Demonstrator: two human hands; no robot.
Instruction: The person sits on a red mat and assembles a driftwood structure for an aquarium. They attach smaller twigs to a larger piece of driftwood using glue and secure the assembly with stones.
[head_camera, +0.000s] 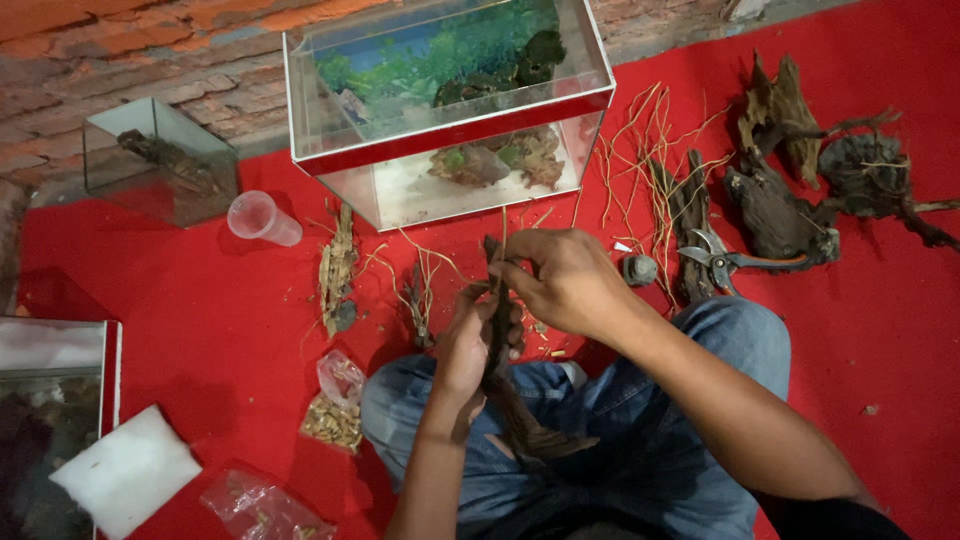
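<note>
Over the lap, the left hand (468, 350) grips a dark driftwood piece (510, 400) upright while the right hand (565, 280) pinches a thin root twig (503, 225) at its top. Squeezing too hard could snap the brittle twig, I judge; pruning shears (722, 262) lie right.

A long, dark brown piece of driftwood (512, 400), rough and gnarled, stands roughly upright over the person's lap, tilted slightly. Its broader, splayed lower end rests against the blue jeans, while the narrow upper part rises to about the level of the tank's front edge. A thin, pale orange root twig (504, 225) sticks straight up from its top.
</note>
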